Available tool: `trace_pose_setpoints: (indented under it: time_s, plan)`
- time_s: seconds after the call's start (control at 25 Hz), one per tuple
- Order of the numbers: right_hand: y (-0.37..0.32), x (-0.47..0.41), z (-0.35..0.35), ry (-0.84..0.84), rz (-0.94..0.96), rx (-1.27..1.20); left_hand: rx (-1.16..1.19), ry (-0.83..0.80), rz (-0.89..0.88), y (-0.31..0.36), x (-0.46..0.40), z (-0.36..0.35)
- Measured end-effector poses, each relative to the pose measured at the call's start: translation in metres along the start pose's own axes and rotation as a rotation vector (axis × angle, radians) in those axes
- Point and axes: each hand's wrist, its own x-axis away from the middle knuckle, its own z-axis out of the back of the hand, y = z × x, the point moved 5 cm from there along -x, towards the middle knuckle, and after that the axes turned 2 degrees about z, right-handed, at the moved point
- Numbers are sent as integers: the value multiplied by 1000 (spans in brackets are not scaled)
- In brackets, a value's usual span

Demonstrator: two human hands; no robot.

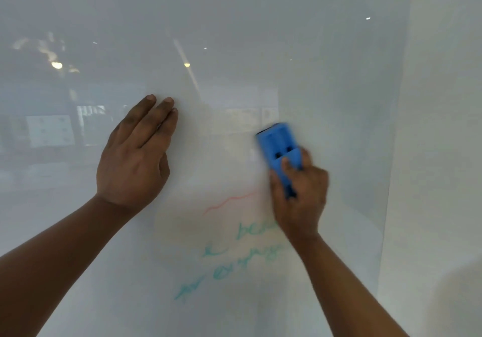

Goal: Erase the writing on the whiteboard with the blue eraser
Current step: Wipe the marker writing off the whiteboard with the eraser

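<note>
A glossy whiteboard [234, 36] fills the view. My right hand [300, 195] grips the blue eraser [277, 145], which is pressed against the board and blurred. Below and left of the eraser runs a wavy red line [227, 202]. Under it sit three rows of teal handwriting [234, 255], partly hidden by my right wrist. My left hand [135, 154] lies flat on the board to the left, fingers extended and close together, holding nothing.
The whiteboard's right edge [391, 180] runs down the right side, with a pale wall [438, 154] beyond it. Reflections of ceiling lights and a room show on the board's upper left.
</note>
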Motion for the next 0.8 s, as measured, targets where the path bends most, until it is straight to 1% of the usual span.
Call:
trace_pose_setpoints:
  time_s: [0.08,0.12,0.16,0.28,0.32,0.36,0.4,0.44,0.52,0.56,0.6,0.64,0.68,0.76,0.8]
  plan:
    - [15,-5,4,159,-287,-27,-19,1,14,1,-2,0]
    - [6,0,0,194,-340,-29,-21,4,18,2,-3,0]
    - [-11,10,-8,177,-307,-21,-21,3,18,2,-3,1]
    - [-59,49,-20,-28,2,-54,-34,13,-4,1,0,2]
    - [-57,57,-16,-76,64,-40,-35,14,-11,1,0,1]
    - [-46,59,-9,-90,83,-13,-34,19,-12,1,0,1]
    - [-29,57,-2,-64,50,25,-36,31,-10,0,0,1]
    - [-9,54,5,-9,-45,54,-40,42,-8,1,0,1]
    - [16,43,12,137,-329,42,-53,47,-3,3,0,1]
    - [12,41,8,195,-411,37,-56,40,1,3,1,1]
    - [-4,40,0,213,-407,32,-53,32,6,3,1,1]
    - [-27,42,-12,192,-344,5,-48,26,10,3,2,0]
    - [-54,48,-24,134,-249,-43,-40,22,12,2,1,0]
    - [-100,72,-34,-40,-41,-100,-20,12,-7,0,3,0]
    - [-109,83,-32,-105,39,-102,-15,8,-27,-1,8,2]
